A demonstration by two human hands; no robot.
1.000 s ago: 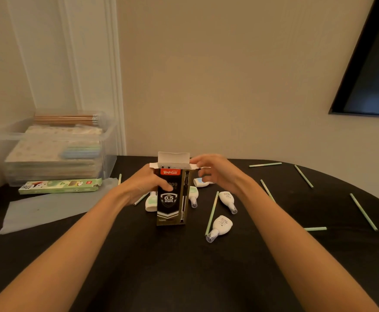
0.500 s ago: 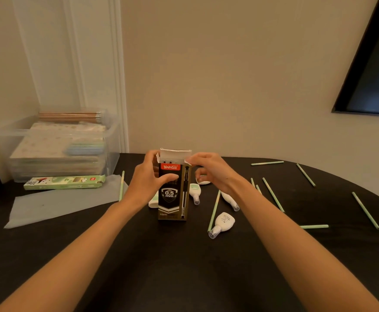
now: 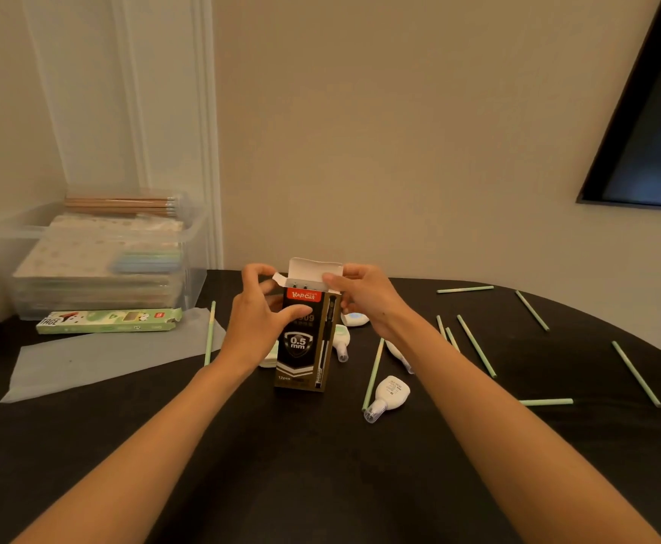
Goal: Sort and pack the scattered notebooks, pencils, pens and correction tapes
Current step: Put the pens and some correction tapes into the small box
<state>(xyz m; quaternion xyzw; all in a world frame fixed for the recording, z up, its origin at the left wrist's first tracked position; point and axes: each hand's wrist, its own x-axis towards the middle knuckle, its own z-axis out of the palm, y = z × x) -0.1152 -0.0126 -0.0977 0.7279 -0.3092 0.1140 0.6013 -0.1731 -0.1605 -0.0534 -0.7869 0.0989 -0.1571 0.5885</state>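
Observation:
A black pen box (image 3: 304,347) marked 0.5 mm stands upright on the dark table (image 3: 321,477), its white top flap open. My left hand (image 3: 260,314) grips the box's left side, thumb across the front. My right hand (image 3: 364,294) pinches the top flap at the right corner. Pen tips show inside the opening. White correction tapes (image 3: 389,396) lie around the box, some partly hidden behind it. Several green pencils (image 3: 476,345) are scattered to the right; one (image 3: 209,333) lies to the left.
A clear plastic bin (image 3: 97,257) at the back left holds stacked notebooks with brown pencils on top. A green pencil box (image 3: 109,320) lies in front of it on a translucent sheet (image 3: 97,359). The wall stands right behind the table.
The box has risen slightly and stands more upright. My left hand has slid up its side, and my right hand has moved onto the top flap.

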